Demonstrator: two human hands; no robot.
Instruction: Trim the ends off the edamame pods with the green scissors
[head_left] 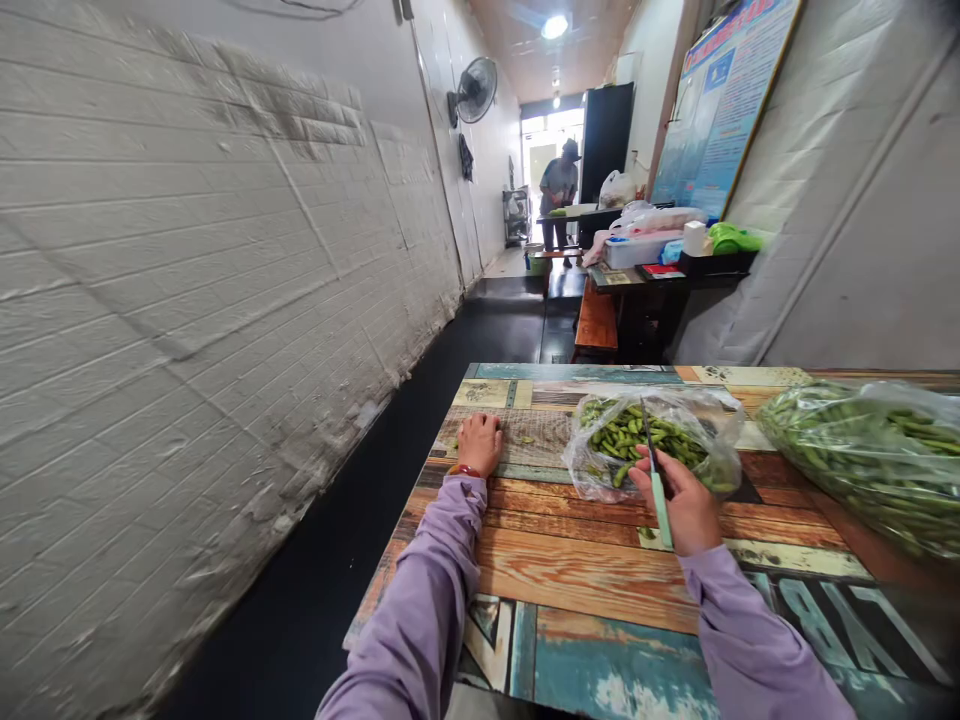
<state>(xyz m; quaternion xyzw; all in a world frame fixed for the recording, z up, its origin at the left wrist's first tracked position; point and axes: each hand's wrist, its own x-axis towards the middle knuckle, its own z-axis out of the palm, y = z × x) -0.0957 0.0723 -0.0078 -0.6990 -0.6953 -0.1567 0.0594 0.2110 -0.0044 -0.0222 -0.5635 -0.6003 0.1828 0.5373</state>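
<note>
My left hand (480,446) rests low on the wood-patterned table (577,570) near its left edge, fingers curled down; whatever may be under them is hidden. Small green scraps (525,440) lie just to its right. In my right hand (686,505) is a knife (659,500) with a pale green handle, its narrow blade pointing up and away from me. The blade crosses in front of an open clear plastic bag (581,465) of green edamame pods (619,430). My right fingers are close to the bag's near side; whether they touch it I cannot tell.
A bigger clear bag (862,470) of green pods lies at the table's right. Beyond are a wooden bench (597,318) and a second table (652,285) with bags and boxes. A person (559,190) stands farther back. A white wall (225,250) runs along the left.
</note>
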